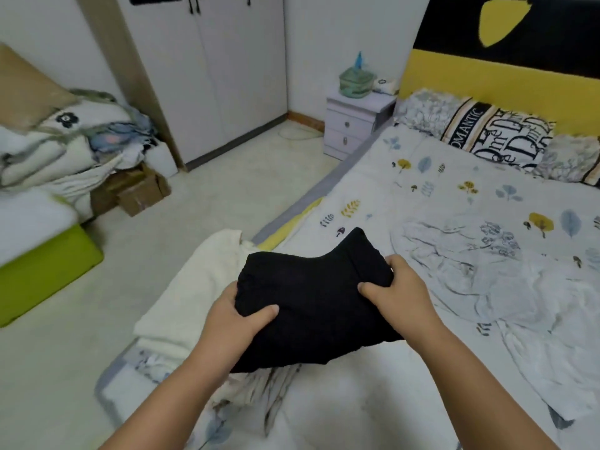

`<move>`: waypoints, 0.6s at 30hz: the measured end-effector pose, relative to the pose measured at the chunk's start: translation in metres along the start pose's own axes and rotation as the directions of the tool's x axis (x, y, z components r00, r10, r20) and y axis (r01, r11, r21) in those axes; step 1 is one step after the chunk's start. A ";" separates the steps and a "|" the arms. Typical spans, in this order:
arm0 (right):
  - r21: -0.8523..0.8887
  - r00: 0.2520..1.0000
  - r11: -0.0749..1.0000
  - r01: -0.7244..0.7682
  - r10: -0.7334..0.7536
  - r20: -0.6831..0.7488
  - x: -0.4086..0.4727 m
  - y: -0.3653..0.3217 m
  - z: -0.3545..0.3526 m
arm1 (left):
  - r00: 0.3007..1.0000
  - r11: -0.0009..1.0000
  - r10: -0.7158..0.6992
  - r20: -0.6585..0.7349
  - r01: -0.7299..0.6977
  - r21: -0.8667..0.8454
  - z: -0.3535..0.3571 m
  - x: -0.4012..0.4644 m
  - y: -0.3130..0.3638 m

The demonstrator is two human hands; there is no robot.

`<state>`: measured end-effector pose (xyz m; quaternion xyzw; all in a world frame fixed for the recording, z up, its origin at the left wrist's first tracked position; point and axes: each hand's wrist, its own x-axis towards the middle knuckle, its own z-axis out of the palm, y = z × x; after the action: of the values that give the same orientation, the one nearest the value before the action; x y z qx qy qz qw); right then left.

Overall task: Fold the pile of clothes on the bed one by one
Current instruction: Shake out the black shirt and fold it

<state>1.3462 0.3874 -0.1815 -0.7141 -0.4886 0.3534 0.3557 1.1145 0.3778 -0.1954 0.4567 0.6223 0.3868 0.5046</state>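
A folded black garment (311,297) is held just above the near left part of the bed (438,196). My left hand (232,315) grips its near left edge, thumb on top. My right hand (397,289) grips its right edge, thumb on top and fingers under. A cream garment (191,297) lies folded at the bed's left edge, partly under the black one. A patterned white and grey garment (259,394) lies beneath the black one, near me. A pale grey printed garment (470,264) lies spread out on the bed to the right.
Pillows (487,131) lie against the yellow headboard. A white nightstand (355,125) and a wardrobe (207,69) stand past the bed's left side. Cardboard boxes (136,190) and heaped bedding (58,144) sit at the left, by a green-edged mattress (45,271).
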 end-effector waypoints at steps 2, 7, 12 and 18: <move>-0.020 0.997 0.999 0.050 -0.048 0.061 0.010 -0.030 0.024 | 0.993 0.998 -0.018 -0.113 0.011 -0.060 -0.031 -0.003 0.000; -0.093 0.966 0.980 0.176 -0.153 0.208 0.042 -0.093 0.086 | 0.935 0.967 -0.093 -0.343 0.003 -0.253 -0.083 -0.002 -0.009; -0.056 0.927 0.980 0.193 -0.163 0.337 0.082 -0.114 0.145 | 0.867 0.956 -0.188 -0.461 0.053 -0.290 -0.100 0.011 -0.034; -0.507 0.911 0.843 0.181 0.050 0.408 0.097 -0.077 0.218 | 0.789 0.843 -0.467 -0.399 0.262 -0.469 -0.104 0.031 -0.065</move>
<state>1.1527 0.5360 -0.2395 -0.6777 -0.6550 0.3310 0.0459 0.9982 0.3871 -0.2451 0.0994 0.7188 0.4997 0.4730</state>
